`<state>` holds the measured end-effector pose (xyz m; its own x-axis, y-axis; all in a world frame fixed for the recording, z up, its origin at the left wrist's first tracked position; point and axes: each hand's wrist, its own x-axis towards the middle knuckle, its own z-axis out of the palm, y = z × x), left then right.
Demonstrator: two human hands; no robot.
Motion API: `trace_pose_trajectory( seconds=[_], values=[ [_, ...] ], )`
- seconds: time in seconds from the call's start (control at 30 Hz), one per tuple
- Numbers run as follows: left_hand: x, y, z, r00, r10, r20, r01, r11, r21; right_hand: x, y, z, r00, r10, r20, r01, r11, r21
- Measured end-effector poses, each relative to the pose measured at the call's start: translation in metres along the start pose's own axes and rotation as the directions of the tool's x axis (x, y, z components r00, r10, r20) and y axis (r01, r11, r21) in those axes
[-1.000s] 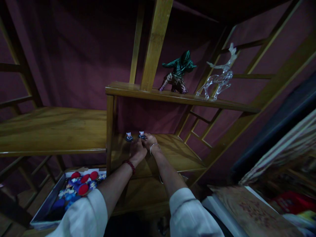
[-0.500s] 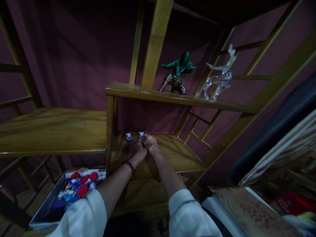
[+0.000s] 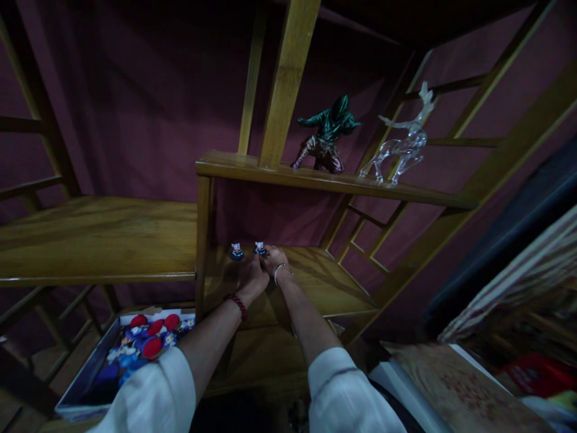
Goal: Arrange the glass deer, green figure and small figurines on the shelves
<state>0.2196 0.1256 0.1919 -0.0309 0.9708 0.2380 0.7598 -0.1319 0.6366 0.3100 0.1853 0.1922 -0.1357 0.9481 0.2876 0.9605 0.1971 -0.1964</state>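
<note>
Two hands meet at a small figurine on a wooden shelf

Both hands reach into a low compartment, close together over a wooden shelf. Their fingertips come together at a small figurine, pale on top and dark at the base, which stands upright near the back of the shelf. The left hand is at its front, fingers bent and nearly together; the right hand is at its right side, fingers curled inward. Much of the fingers is hidden, so whether either hand grips the figurine or only touches it cannot be told.

A matching figurine stands just to the left, apart from the fingers. A red beaded bracelet circles the left wrist, a silver bracelet the right.

On the upper shelf, a crouching statue in a green hood stands beside a clear deer. Below, to the left, an open box holds a jumble of red, blue and white toys. Striped cloth hangs at the far right.
</note>
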Motion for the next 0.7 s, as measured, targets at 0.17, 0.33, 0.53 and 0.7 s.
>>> trace_pose_trajectory(
  seconds=[0.17,0.33,0.53,0.7],
  values=[
    [0.0003,0.0,-0.0004,1.0,0.002,0.001,-0.002,1.0,0.011,-0.0016,-0.0016,-0.002,1.0,-0.015,-0.001,0.015,1.0,-0.024],
    [0.0007,-0.0002,-0.0002,1.0,0.004,0.002,-0.004,1.0,0.012,-0.0008,0.0006,0.0006,1.0,-0.002,0.001,0.002,1.0,0.002],
    [0.0,0.0018,-0.0023,1.0,-0.014,0.018,0.014,1.0,-0.002,-0.0018,-0.0006,-0.0009,1.0,-0.001,-0.005,0.001,1.0,0.027],
    [-0.0008,0.0033,-0.0041,0.998,-0.047,0.041,0.047,0.999,-0.005,-0.0007,0.0,0.0017,1.0,0.018,-0.025,-0.015,0.996,0.085]
  ],
)
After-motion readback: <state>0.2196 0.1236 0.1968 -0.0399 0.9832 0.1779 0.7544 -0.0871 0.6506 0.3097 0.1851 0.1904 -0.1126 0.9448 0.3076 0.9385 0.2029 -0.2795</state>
